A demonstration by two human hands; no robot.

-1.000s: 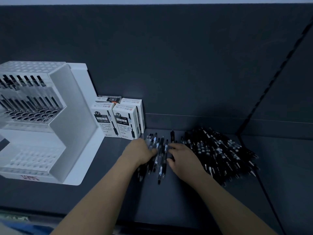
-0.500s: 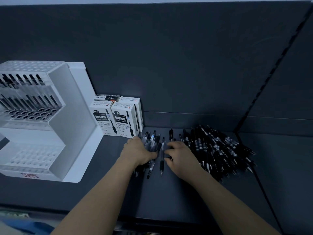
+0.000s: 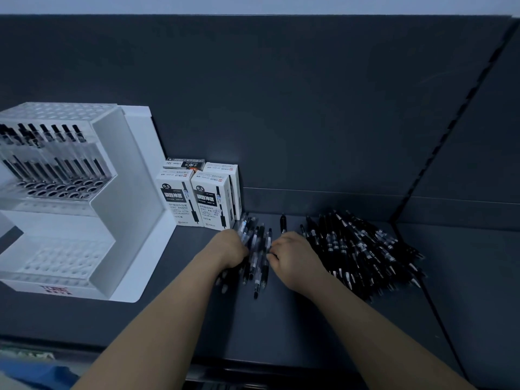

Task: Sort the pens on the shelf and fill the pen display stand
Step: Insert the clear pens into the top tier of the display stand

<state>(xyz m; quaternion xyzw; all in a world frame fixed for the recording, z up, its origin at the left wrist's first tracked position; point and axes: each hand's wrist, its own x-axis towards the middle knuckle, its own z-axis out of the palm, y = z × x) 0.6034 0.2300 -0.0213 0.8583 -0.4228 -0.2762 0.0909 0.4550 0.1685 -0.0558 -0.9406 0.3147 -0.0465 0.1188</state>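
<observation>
A small bunch of black and clear pens (image 3: 257, 254) lies on the dark shelf between my two hands. My left hand (image 3: 229, 249) grips the bunch from its left side, fingers curled over the pens. My right hand (image 3: 295, 260) holds the bunch's right side with curled fingers. A large heap of black pens (image 3: 363, 249) lies right of my right hand. One single black pen (image 3: 282, 223) lies just behind the bunch. The white pen display stand (image 3: 118, 209) sits at the left; its upper tier holds a row of pens (image 3: 53, 156), its lower tier shows bare holes.
Several white pen boxes (image 3: 198, 198) stand between the stand and the bunch, against the shelf's back wall (image 3: 281, 108). A slanted upright with slots (image 3: 450, 128) divides the shelf at the right. The shelf's front edge (image 3: 168, 358) runs below my forearms.
Both hands have drawn closer together around the small bunch, squeezing the pens into a tighter group. The large heap and the stand have not moved.
</observation>
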